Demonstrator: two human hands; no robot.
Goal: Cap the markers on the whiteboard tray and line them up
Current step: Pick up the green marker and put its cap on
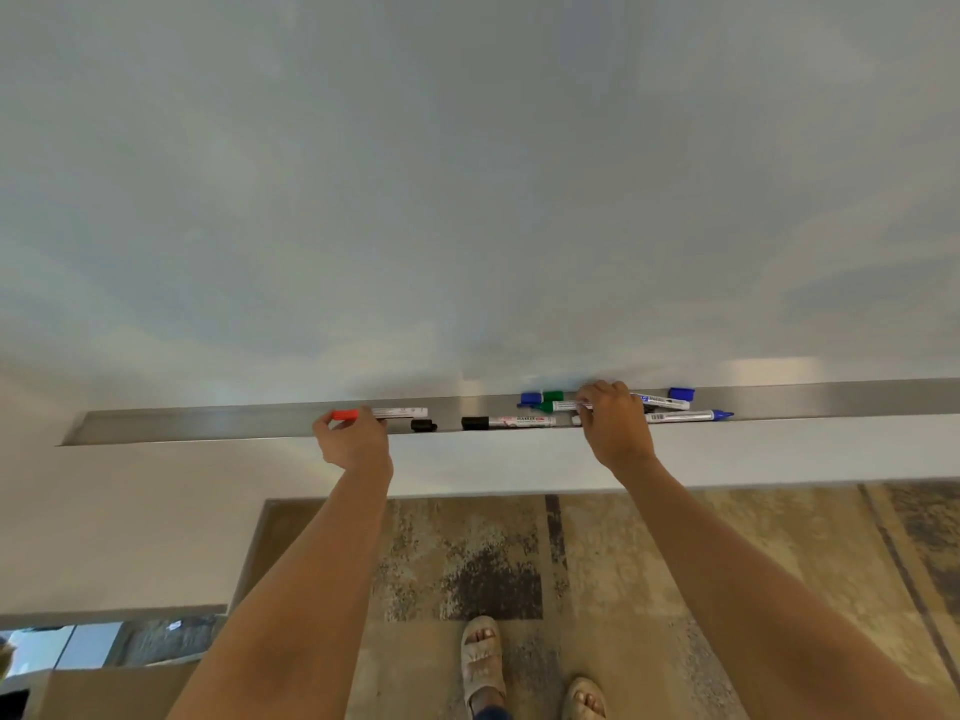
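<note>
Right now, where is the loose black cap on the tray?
In the head view, the loose black cap lies on the metal tray, just right of the left hand and left of the black-capped marker.

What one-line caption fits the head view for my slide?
Left hand holds the red-capped marker on the metal tray while right hand grips another among loose caps.

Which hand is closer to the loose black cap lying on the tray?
The left hand. It holds the red marker just left of the black cap. The right hand is much farther right, at the green marker, beyond the black marker.
</note>
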